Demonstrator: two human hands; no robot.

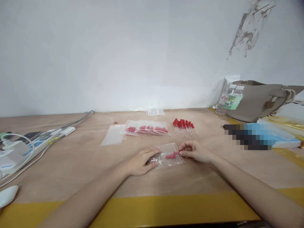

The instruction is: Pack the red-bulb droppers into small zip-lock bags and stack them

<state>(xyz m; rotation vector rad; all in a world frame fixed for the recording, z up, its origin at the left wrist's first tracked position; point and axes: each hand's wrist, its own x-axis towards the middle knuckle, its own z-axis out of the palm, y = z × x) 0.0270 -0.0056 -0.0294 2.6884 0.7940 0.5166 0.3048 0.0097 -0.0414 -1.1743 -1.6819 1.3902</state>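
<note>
A small clear zip bag (pixel 169 155) lies flat on the wooden table (pixel 78 164), with red-capped droppers (pixel 171 155) inside it. My left hand (pixel 142 161) rests palm down on the bag's left end, fingers spread. My right hand (pixel 193 150) pinches the bag's right edge by the opening. Behind the bag lies a loose bunch of red-capped glass droppers (pixel 184 126). Left of that bunch is a row of filled bags (pixel 147 129), and beside it an empty bag (pixel 112 135).
A power strip with plugs and cables (pixel 30 144) sits at the left, a white object (pixel 7 195) at the near left edge. At the right stand water bottles (pixel 229 99), a beige handbag (pixel 258 99) and blue packets (pixel 273 134). Another clear bag (pixel 155 111) lies by the wall.
</note>
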